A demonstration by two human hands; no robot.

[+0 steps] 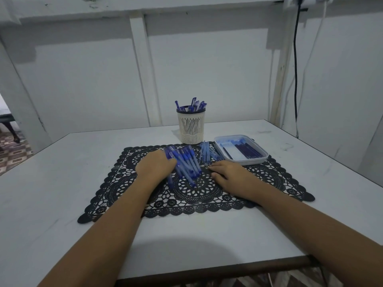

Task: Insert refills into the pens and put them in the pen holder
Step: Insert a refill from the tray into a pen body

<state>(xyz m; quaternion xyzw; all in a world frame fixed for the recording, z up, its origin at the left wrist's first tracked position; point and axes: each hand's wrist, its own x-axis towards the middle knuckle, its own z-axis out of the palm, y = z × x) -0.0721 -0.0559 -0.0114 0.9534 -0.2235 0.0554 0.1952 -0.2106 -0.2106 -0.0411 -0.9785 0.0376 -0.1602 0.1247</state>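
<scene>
White tabletop [62, 183], black lace mat [269, 179] mid-frame: the left hand [155, 165] covers a heap of blue pens [186, 162], grip unclear; the right hand [230, 175] lies flat and empty beside them. Light, stiff, slick, they likely want a mid-barrel pinch.

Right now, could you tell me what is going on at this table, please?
A person works at a white table. Their left hand rests on a loose pile of blue plastic pens on a black lace placemat; blur hides its grip. The right hand lies flat on the mat, near a bundle of thin pale-blue sticks. A shallow white tray holds dark refills, and the white mesh pen holder behind already contains several pens.
</scene>
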